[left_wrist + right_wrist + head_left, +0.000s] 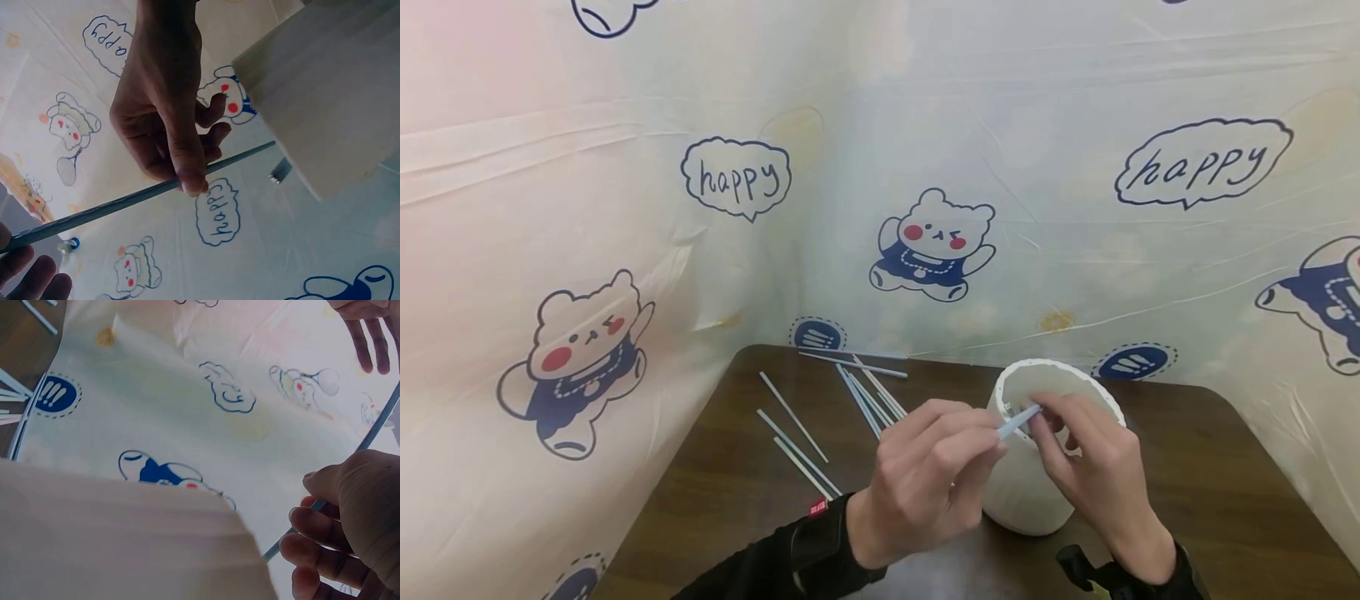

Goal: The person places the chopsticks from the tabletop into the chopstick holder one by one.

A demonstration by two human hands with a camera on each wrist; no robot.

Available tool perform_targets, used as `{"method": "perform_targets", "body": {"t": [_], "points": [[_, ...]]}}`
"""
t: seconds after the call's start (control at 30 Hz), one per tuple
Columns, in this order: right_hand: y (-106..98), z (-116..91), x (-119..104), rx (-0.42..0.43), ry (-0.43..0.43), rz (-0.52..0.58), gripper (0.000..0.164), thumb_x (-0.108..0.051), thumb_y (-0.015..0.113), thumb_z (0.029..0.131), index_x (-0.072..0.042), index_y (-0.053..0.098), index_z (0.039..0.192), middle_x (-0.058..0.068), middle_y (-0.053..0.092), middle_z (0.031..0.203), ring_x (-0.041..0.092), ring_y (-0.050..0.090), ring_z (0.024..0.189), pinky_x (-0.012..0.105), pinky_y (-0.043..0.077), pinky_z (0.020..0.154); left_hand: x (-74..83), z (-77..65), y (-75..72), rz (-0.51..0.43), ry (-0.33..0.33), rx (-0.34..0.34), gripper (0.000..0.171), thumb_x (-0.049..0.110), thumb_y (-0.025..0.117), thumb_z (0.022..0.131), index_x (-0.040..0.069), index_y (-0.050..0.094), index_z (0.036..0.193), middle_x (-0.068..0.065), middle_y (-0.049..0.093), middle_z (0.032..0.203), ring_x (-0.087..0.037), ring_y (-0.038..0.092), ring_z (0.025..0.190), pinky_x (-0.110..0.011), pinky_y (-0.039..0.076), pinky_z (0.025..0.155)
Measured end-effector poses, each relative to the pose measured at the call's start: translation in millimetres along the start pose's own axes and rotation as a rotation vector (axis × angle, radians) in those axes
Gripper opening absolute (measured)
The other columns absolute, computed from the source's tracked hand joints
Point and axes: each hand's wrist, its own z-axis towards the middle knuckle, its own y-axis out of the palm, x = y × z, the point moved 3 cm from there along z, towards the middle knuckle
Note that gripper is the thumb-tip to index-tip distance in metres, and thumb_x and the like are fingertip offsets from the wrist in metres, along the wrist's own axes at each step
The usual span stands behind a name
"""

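A thin light-blue strip (1018,422) runs between my two hands, in front of the open top of a white cylindrical container (1026,500). My left hand (928,475) pinches one end of it, and fingers of that hand show at the lower left of the left wrist view. Farther along the strip, my right hand (1101,458) pinches it between thumb and fingers. In the left wrist view the strip (112,207) slants past the right hand (165,106) toward the container (337,94), which hides part of the right wrist view.
Several thin pale strips lie on the brown table (700,500) left of the container, including a light-blue one (793,417) and a group farther right (861,404). A printed cloth (1037,267) hangs behind and at both sides.
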Motion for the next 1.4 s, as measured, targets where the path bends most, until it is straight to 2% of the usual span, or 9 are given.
{"method": "perform_targets", "body": {"t": [0.17, 0.4, 0.7, 0.83, 0.93, 1.07, 1.17, 1.3, 1.4], "points": [[-1.8, -4.7, 7.2, -0.023, 0.05, -0.021, 0.051, -0.044, 0.053, 0.109, 0.001, 0.075, 0.102, 0.007, 0.072, 0.081, 0.015, 0.06, 0.065, 0.014, 0.045, 0.055, -5.4, -8.9, 12.9, 0.035, -0.081, -0.071, 0.016, 0.007, 0.074, 0.097, -0.001, 0.065, 0.107, -0.013, 0.079, 0.1, -0.019, 0.073, 0.091, -0.021, 0.06, 0.092], [-3.2, -8.8, 15.4, -0.113, 0.119, -0.044, 0.053, -0.047, 0.05, 0.108, 0.0, 0.073, 0.106, 0.006, 0.071, 0.083, 0.013, 0.059, 0.07, 0.014, 0.045, 0.059, -13.7, -21.7, 30.0, 0.092, -0.126, -0.147, 0.015, 0.009, 0.076, 0.095, 0.004, 0.069, 0.108, -0.006, 0.079, 0.103, -0.017, 0.07, 0.097, -0.022, 0.057, 0.095], [2.8, -12.2, 19.2, -0.092, 0.116, -0.02, 0.052, -0.047, 0.049, 0.109, -0.002, 0.074, 0.106, 0.006, 0.07, 0.082, 0.014, 0.059, 0.07, 0.016, 0.044, 0.059, -18.1, -39.3, 46.0, 0.123, -0.18, -0.233, 0.01, 0.011, 0.074, 0.097, 0.009, 0.073, 0.107, -0.001, 0.079, 0.105, -0.014, 0.07, 0.102, -0.023, 0.055, 0.1], [6.4, -14.4, 20.9, -0.1, 0.097, -0.016, 0.041, -0.041, 0.056, 0.108, -0.004, 0.075, 0.105, 0.005, 0.072, 0.082, 0.016, 0.061, 0.07, 0.016, 0.044, 0.06, -19.9, -44.7, 52.4, 0.124, -0.223, -0.279, 0.009, 0.011, 0.074, 0.097, 0.01, 0.074, 0.106, 0.0, 0.08, 0.106, -0.013, 0.071, 0.104, -0.023, 0.054, 0.102], [8.5, -16.5, 22.1, -0.108, 0.088, -0.007, 0.024, -0.029, 0.067, 0.102, -0.006, 0.076, 0.103, 0.003, 0.072, 0.082, 0.015, 0.062, 0.07, 0.016, 0.043, 0.06, -21.5, -49.7, 57.4, 0.136, -0.247, -0.314, 0.007, 0.012, 0.073, 0.098, 0.011, 0.073, 0.105, 0.001, 0.08, 0.106, -0.013, 0.071, 0.104, -0.022, 0.054, 0.103], [10.4, -18.3, 21.6, -0.123, 0.085, 0.004, 0.012, -0.017, 0.076, 0.092, -0.008, 0.076, 0.101, 0.002, 0.073, 0.082, 0.015, 0.063, 0.07, 0.015, 0.044, 0.06, -22.7, -57.9, 64.2, 0.152, -0.27, -0.357, 0.006, 0.013, 0.072, 0.099, 0.013, 0.072, 0.105, 0.003, 0.08, 0.103, -0.013, 0.071, 0.105, -0.022, 0.054, 0.102], [12.0, -18.8, 19.2, -0.135, 0.087, 0.014, 0.011, -0.015, 0.076, 0.092, -0.009, 0.076, 0.101, 0.001, 0.073, 0.083, 0.015, 0.064, 0.07, 0.016, 0.045, 0.061, -22.8, -66.2, 69.8, 0.182, -0.28, -0.401, 0.006, 0.015, 0.071, 0.1, 0.014, 0.072, 0.106, 0.005, 0.08, 0.102, -0.013, 0.071, 0.105, -0.023, 0.055, 0.101], [14.4, -20.1, 17.4, -0.137, 0.081, 0.012, 0.016, -0.007, 0.078, 0.084, -0.008, 0.077, 0.1, 0.001, 0.072, 0.082, 0.015, 0.063, 0.07, 0.016, 0.045, 0.061, -22.2, -76.6, 75.8, 0.222, -0.297, -0.474, 0.011, 0.018, 0.071, 0.1, 0.017, 0.075, 0.111, 0.006, 0.08, 0.109, -0.014, 0.071, 0.108, -0.026, 0.055, 0.102], [15.1, -20.8, 18.0, -0.125, 0.067, -0.012, 0.029, 0.0, 0.082, 0.072, -0.008, 0.078, 0.1, 0.001, 0.072, 0.082, 0.014, 0.063, 0.069, 0.016, 0.046, 0.06, -21.5, -80.3, 77.9, 0.234, -0.308, -0.507, 0.015, 0.02, 0.07, 0.101, 0.018, 0.077, 0.115, 0.006, 0.08, 0.115, -0.015, 0.071, 0.11, -0.027, 0.055, 0.103]]}}
